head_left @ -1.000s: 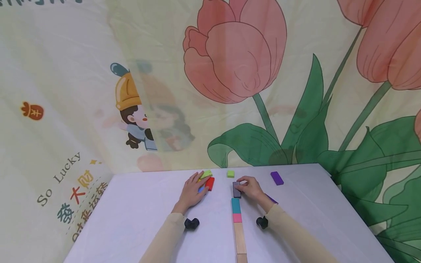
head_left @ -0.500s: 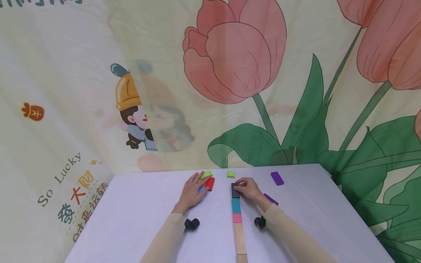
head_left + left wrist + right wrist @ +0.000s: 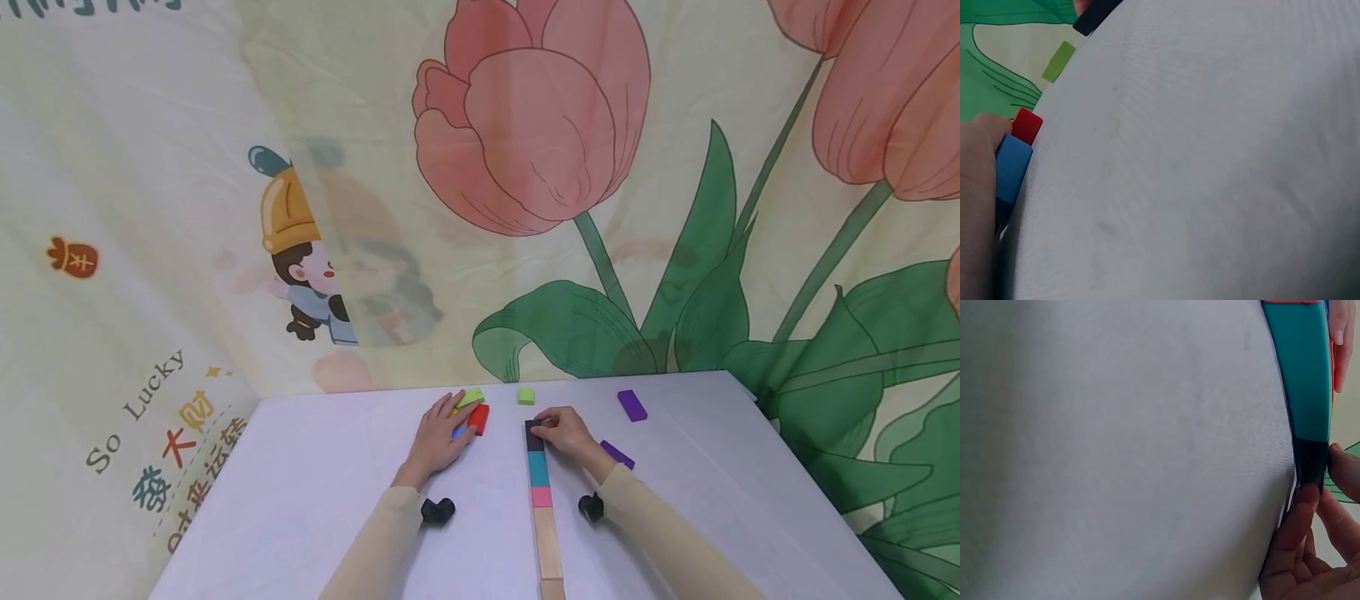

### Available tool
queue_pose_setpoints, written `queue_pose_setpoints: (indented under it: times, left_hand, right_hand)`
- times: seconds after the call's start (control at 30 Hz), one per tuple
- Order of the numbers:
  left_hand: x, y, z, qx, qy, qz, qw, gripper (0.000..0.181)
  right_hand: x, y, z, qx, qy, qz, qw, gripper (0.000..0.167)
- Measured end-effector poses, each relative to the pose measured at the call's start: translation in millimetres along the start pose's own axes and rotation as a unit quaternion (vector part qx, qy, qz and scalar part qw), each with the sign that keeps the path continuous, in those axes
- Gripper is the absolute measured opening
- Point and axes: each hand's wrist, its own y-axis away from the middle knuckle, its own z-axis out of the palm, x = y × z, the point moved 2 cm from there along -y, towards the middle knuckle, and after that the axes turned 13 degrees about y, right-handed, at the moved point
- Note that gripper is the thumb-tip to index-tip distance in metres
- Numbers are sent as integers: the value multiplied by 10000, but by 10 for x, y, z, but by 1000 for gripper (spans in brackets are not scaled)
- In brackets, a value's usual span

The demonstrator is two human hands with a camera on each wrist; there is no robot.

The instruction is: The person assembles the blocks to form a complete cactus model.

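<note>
Pinching the far end of a black block (image 3: pixel 533 435), a person's R hand (image 3: pixel 567 431) reaches in from the right side of a white-covered table (image 3: pixel 300 500). The block lies btwn thumb & fingertips; the rest of it runs from there back toward the person, long axis in line w/ the row. Its near end meets a teal block (image 3: pixel 538 469), no gap visible in the R wrist view; next come a pink block (image 3: pixel 541 497), then a long wooden block (image 3: pixel 547 543) & part of another at the bottom edge. How hard the fingers grip: can't tell.

R hand is clearly the nearer one. L hand (image 3: pixel 437 432), well apart on the opp. side, lies w/ fingers extended & thumb apart over a cluster incl. a red block (image 3: pixel 479 419), a blue block (image 3: pixel 1014 165) & a lime block (image 3: pixel 472 396); its fingertips are partly lost among them. Straight past the black block's far end, and apart from it, sits a lone green block (image 3: pixel 527 397). Two purple blocks (image 3: pixel 632 406) lie off to the right, one near the R wrist.
</note>
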Motion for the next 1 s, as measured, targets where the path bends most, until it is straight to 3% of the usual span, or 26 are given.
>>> queue_pose_setpoints:
  times: [0.3,0.53,0.83,1.0]
  left_hand:
    - [21,5,19,-53,-3,-74,10000,51]
    - [21,0,-2,-12,-31,-6,10000,50]
    - [15,-2,-15,-27,-63,-14,10000,50]
    - [10,3,-11,-23,-51,-23,10000,50]
  right_hand:
    - [13,27,-1,-14,75,-47,10000,23]
    - [63,37,-41,-22,-178,-81,9998,31]
    - [104,152,-114,121,-76,-504,9986,28]
    - [75,69,-140,326,-109,-564,9978,24]
